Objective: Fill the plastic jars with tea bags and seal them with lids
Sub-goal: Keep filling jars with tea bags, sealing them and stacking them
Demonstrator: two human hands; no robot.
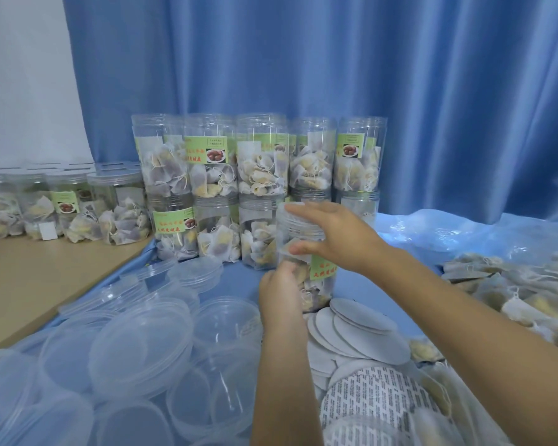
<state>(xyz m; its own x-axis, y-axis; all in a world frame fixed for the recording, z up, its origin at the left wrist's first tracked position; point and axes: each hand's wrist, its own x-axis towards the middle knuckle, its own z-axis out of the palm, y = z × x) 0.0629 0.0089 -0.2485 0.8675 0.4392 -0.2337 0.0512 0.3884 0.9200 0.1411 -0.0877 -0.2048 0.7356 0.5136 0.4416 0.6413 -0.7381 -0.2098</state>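
A filled jar is held upright on the blue-covered desk while its top is handled.

The jar [305, 262] is gripped low on its side by the left hand [279, 292], its long axis vertical; the right hand [339, 239] is curled round its upper part, fingers reaching over the threaded mouth, so it is the nearer to the opening. Whether a lid is on cannot be told. Loose clear lids [142, 342] lie to the left. A green label [324, 268] with red Chinese characters is seen, not legible.
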